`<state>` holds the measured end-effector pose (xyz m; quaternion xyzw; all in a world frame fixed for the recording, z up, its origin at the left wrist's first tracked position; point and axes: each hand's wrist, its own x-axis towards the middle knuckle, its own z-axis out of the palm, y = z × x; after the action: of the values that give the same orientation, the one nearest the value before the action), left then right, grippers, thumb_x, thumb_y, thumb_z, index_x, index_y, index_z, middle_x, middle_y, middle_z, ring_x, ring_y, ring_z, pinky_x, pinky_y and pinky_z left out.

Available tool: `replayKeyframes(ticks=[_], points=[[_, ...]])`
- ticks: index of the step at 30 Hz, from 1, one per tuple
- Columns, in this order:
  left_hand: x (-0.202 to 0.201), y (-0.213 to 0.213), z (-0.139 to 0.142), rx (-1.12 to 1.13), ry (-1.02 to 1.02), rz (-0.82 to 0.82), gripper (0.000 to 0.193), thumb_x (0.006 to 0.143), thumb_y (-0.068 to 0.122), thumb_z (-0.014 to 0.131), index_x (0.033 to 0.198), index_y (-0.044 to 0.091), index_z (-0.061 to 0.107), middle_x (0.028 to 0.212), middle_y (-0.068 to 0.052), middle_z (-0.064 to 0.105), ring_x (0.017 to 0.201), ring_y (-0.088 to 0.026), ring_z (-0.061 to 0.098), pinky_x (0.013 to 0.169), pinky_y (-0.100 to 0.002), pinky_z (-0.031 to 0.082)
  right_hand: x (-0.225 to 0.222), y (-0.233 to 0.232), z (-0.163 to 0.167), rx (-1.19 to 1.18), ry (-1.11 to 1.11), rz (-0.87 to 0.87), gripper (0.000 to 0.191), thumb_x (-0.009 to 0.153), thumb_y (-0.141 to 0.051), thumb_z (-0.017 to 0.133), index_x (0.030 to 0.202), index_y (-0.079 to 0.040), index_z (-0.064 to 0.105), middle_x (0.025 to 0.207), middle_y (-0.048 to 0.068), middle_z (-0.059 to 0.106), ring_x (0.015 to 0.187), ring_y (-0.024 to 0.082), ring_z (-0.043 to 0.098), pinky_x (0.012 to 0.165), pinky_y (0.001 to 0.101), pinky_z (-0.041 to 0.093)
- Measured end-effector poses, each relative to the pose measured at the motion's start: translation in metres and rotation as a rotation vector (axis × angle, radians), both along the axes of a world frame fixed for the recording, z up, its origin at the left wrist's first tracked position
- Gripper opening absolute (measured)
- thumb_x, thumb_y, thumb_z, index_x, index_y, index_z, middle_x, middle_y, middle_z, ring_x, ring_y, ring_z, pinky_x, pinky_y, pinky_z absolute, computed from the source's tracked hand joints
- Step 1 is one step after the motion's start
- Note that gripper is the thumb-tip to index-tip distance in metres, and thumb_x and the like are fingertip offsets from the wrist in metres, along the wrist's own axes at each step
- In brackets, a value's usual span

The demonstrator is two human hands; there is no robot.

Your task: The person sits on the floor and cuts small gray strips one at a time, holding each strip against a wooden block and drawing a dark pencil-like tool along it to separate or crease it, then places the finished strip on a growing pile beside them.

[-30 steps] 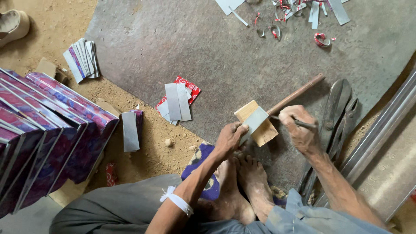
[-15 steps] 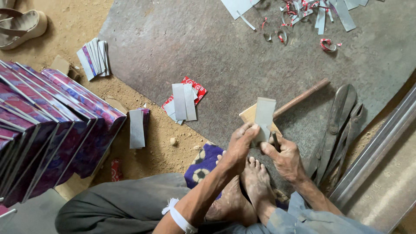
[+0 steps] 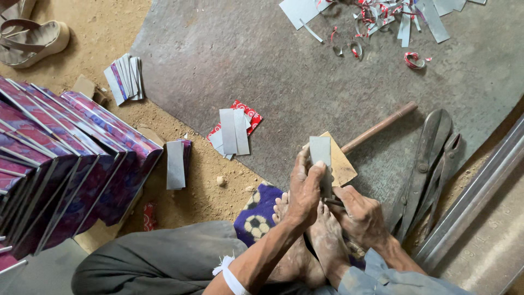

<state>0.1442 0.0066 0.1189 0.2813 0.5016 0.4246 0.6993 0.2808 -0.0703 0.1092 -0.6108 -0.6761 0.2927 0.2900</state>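
Observation:
My left hand point(image 3: 304, 188) grips a small grey metal strip point(image 3: 320, 154) and holds it upright on end above my bare feet point(image 3: 322, 240). My right hand point(image 3: 360, 214) is closed around a thin dark tool point(image 3: 334, 202) whose tip meets the lower end of the strip. Behind the strip lies a wooden mallet with a tan head point(image 3: 341, 164) and a long brown handle point(image 3: 379, 127). A white band sits on my left wrist.
Large metal shears point(image 3: 431, 164) lie right of the mallet, beside a long metal rail point(image 3: 480, 191). Cut grey strips lie in piles point(image 3: 234, 131), point(image 3: 176, 164), point(image 3: 125, 77). Purple-patterned sheets point(image 3: 60, 164) are stacked at left. Metal scraps point(image 3: 382, 16) lie at the top; sandals point(image 3: 30, 35) top left.
The strip was tilted on the mallet head a second ago; my left hand has stood it upright. My right hand moved in from the right and brought its tool to the strip's base.

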Motion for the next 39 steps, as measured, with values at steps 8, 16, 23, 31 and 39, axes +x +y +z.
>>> replayKeyframes(ticks=[8,16,23,31,39], points=[[0.001,0.0,0.002,0.024,0.061,-0.04,0.062,0.094,0.012,0.052,0.154,0.003,0.039,0.132,-0.011,0.057,0.114,-0.016,0.055,0.099,-0.031,0.047,0.0,-0.001,-0.006,0.077,-0.081,0.034,0.036,0.077,-0.012,0.078,0.108,-0.001,0.062,0.085,0.011,0.065,0.064,0.03,0.068,0.054,0.0409,0.053],[0.001,-0.005,-0.004,0.039,0.059,-0.124,0.059,0.097,0.013,0.054,0.153,0.002,0.044,0.127,-0.008,0.061,0.109,-0.013,0.057,0.097,-0.028,0.049,0.005,-0.001,-0.007,0.094,-0.104,0.059,0.033,0.074,-0.012,0.08,0.1,-0.003,0.06,0.083,0.011,0.061,0.065,0.03,0.067,0.055,0.0408,0.053],[-0.001,-0.003,-0.012,0.058,0.087,-0.152,0.06,0.096,0.012,0.055,0.154,0.004,0.045,0.111,-0.002,0.061,0.092,-0.008,0.055,0.082,-0.024,0.05,0.002,-0.006,-0.015,0.016,-0.09,0.046,0.036,0.075,-0.016,0.082,0.102,-0.001,0.063,0.086,0.01,0.065,0.063,0.026,0.069,0.053,0.038,0.055],[-0.021,0.002,-0.017,-0.027,0.135,-0.401,0.056,0.093,0.012,0.056,0.149,0.004,0.049,0.091,-0.006,0.06,0.075,-0.011,0.053,0.064,-0.028,0.046,0.033,0.001,-0.037,-0.269,0.463,-0.305,0.038,0.093,-0.029,0.07,0.121,-0.002,0.069,0.09,0.004,0.074,0.073,0.01,0.068,0.061,0.0226,0.053],[-0.024,-0.008,-0.021,0.157,0.454,-0.642,0.053,0.092,0.016,0.059,0.144,0.011,0.051,0.088,-0.017,0.067,0.078,-0.025,0.065,0.075,-0.038,0.053,0.047,0.02,-0.055,-0.374,0.628,-0.425,0.029,0.092,-0.021,0.074,0.11,0.002,0.075,0.087,0.001,0.071,0.077,0.006,0.061,0.067,0.0231,0.05]])
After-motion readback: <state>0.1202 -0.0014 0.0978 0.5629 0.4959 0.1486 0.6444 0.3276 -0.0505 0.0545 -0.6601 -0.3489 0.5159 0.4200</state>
